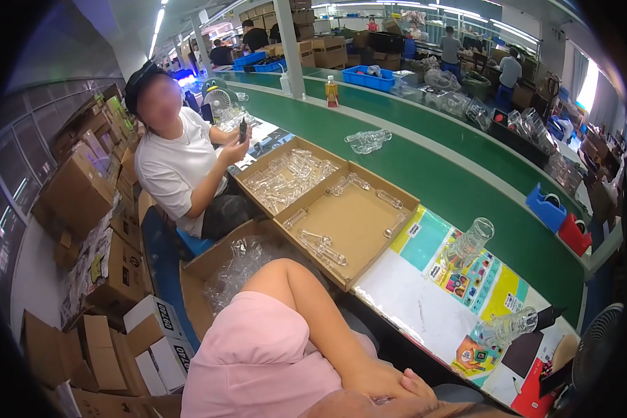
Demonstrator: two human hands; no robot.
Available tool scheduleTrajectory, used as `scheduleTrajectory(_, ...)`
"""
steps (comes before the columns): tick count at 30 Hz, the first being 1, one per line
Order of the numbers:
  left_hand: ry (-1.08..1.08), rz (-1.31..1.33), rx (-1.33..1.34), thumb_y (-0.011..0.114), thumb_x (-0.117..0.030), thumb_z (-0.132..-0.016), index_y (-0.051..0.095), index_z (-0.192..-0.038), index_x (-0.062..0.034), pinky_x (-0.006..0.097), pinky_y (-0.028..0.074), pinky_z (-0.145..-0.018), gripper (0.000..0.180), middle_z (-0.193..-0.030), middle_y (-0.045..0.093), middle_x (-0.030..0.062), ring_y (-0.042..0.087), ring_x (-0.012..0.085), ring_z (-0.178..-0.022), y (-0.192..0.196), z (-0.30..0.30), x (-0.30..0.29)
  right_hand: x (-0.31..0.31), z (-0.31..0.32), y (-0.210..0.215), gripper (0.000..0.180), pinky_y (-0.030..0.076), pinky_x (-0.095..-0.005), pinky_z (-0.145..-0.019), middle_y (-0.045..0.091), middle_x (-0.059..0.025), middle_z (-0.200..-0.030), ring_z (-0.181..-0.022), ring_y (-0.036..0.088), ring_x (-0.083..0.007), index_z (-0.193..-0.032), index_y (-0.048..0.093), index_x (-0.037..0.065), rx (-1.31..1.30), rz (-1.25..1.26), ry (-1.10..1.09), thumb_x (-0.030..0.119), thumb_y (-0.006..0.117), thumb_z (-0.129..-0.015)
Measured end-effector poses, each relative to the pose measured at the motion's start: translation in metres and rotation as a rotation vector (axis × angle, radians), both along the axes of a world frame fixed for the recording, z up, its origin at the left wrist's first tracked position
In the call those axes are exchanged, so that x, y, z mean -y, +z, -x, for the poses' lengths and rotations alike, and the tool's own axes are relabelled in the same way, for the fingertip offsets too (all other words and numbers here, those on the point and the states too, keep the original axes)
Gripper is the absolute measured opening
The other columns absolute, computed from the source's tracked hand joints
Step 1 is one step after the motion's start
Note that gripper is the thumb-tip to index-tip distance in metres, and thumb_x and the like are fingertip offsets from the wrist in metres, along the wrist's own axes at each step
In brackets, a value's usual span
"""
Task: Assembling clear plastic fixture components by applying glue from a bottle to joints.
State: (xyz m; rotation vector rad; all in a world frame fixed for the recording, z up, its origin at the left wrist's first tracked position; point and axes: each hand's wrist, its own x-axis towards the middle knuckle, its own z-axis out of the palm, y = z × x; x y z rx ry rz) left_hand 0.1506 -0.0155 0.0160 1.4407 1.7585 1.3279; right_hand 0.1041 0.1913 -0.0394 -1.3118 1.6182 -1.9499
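Note:
My left hand (385, 380) rests low in my lap, at the end of a bare forearm out of a pink sleeve; its fingers are mostly hidden. Fingertips (415, 383) show beside it, and I cannot tell which hand they belong to. Skin at the lower edge may be my right arm; that hand cannot be made out. A small shiny patch beneath the left hand is too unclear to name. Ahead stands a shallow cardboard tray (352, 221) with several clear tube-shaped pieces (322, 249) along its sides. Beside it, another tray (290, 148) is heaped with similar clear pieces.
A co-worker (181, 150) at the left holds a black pen-shaped tool (243, 130). Clear bottle-shaped pieces (471, 244) stand or lie on the printed table sheet and the green conveyor (425, 181). Below the trays, an open carton (205, 268) holds clear plastic. A fan (599, 341) stands right.

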Motion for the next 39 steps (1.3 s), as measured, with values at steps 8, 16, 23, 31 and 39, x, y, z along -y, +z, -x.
scheduleTrajectory(8, 0.182, -0.321, 0.033, 0.05, -0.037, -0.087, 0.046, -0.114, -0.0059, 0.036, 0.045, -0.072, 0.042, -0.099, 0.053, 0.0128, 0.055, 0.0315, -0.088, -0.027, -0.006, -0.003, -0.001, 0.006, -0.011, 0.067, 0.027, -0.0438, -0.107, 0.02, -0.0189, -0.145, -0.134, 0.023, -0.031, -0.136, 0.028, 0.005, 0.144, -0.041, 0.015, 0.001, 0.057, -0.075)
scheduleTrajectory(16, 0.182, -0.425, 0.112, 0.048, -0.036, -0.088, 0.046, -0.116, -0.0036, 0.035, 0.042, -0.08, 0.043, -0.1, 0.05, 0.0125, 0.052, 0.0282, -0.092, -0.022, -0.005, 0.001, -0.001, 0.003, -0.016, 0.063, 0.028, -0.0439, -0.107, 0.021, -0.0189, -0.145, -0.134, 0.023, -0.0312, -0.134, 0.031, 0.004, 0.288, -0.075, 0.015, 0.002, 0.057, -0.076)
scheduleTrajectory(23, 0.159, -0.584, 0.129, 0.046, -0.035, -0.09, 0.044, -0.118, -0.001, 0.034, 0.038, -0.087, 0.044, -0.105, 0.047, 0.0129, 0.048, 0.0269, -0.1, 0.005, -0.006, 0.007, -0.002, -0.005, -0.019, 0.059, 0.028, -0.044, -0.106, 0.022, -0.0188, -0.144, -0.134, 0.024, -0.0313, -0.132, 0.034, 0.004, 0.406, -0.092, 0.013, 0.002, 0.056, -0.077)
scheduleTrajectory(31, 0.039, -0.506, 0.059, 0.046, -0.041, -0.09, 0.035, -0.127, 0.0012, 0.036, 0.035, -0.09, 0.057, -0.108, 0.045, 0.0152, 0.045, 0.0284, -0.104, 0.002, -0.006, 0.016, -0.002, -0.018, -0.019, 0.055, 0.028, -0.0441, -0.106, 0.023, -0.0188, -0.144, -0.134, 0.024, -0.0315, -0.13, 0.037, 0.003, 0.528, -0.111, 0.012, 0.002, 0.056, -0.078)
scheduleTrajectory(39, 0.081, -0.283, 0.051, 0.047, -0.045, -0.088, 0.041, -0.116, -0.0011, 0.035, 0.041, -0.076, 0.053, -0.095, 0.047, 0.0112, 0.049, 0.0278, -0.09, 0.003, -0.01, 0.012, -0.009, -0.027, -0.016, 0.051, 0.028, -0.0442, -0.106, 0.024, -0.0188, -0.144, -0.133, 0.024, -0.0317, -0.128, 0.04, 0.002, 0.643, -0.136, -0.011, 0.003, 0.055, -0.079)
